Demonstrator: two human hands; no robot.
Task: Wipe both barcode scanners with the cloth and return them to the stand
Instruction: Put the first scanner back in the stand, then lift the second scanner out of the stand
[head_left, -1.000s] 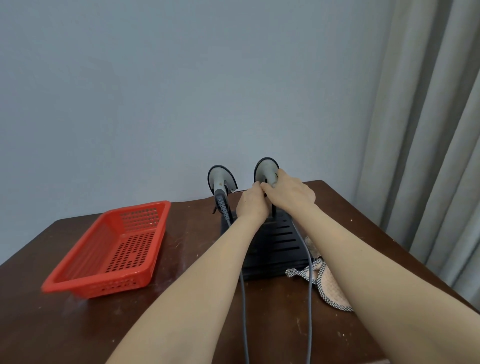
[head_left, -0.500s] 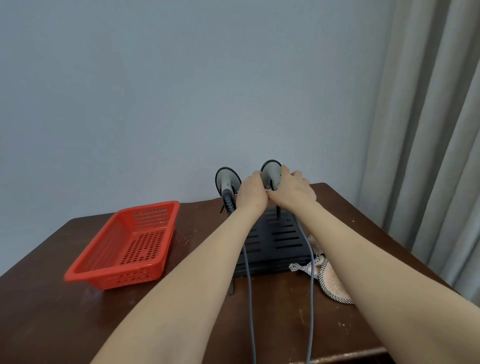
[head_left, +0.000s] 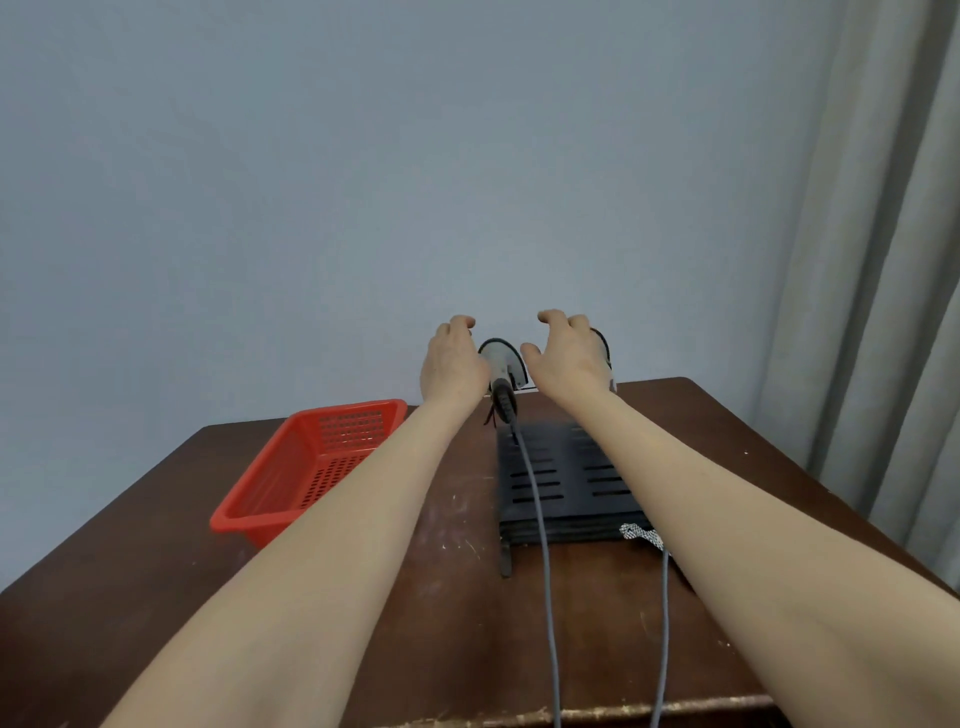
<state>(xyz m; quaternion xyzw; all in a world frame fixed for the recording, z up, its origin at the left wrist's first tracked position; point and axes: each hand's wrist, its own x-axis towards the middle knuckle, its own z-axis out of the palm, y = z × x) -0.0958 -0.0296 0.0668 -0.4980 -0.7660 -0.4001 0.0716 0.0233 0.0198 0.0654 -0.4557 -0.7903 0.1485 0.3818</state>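
Note:
Two grey barcode scanners stand upright at the back of the black slotted stand (head_left: 561, 480). The left scanner (head_left: 500, 365) shows between my hands. Only a dark edge of the right scanner (head_left: 605, 347) shows behind my right hand (head_left: 569, 358). My left hand (head_left: 453, 364) hovers just left of the left scanner. Both hands are raised and apart, fingers loosely curled, holding nothing. A corner of the checked cloth (head_left: 642, 535) peeks out from under my right forearm, at the stand's front right.
A red plastic basket (head_left: 311, 467) sits on the left of the brown table (head_left: 156, 571). Two grey cables (head_left: 545, 571) run from the scanners over the stand to the table's front edge. A curtain (head_left: 883, 260) hangs on the right.
Both hands were together on the right scanner; now they have let go and spread apart, the left one to the left of the left scanner. The camera view shifted slightly.

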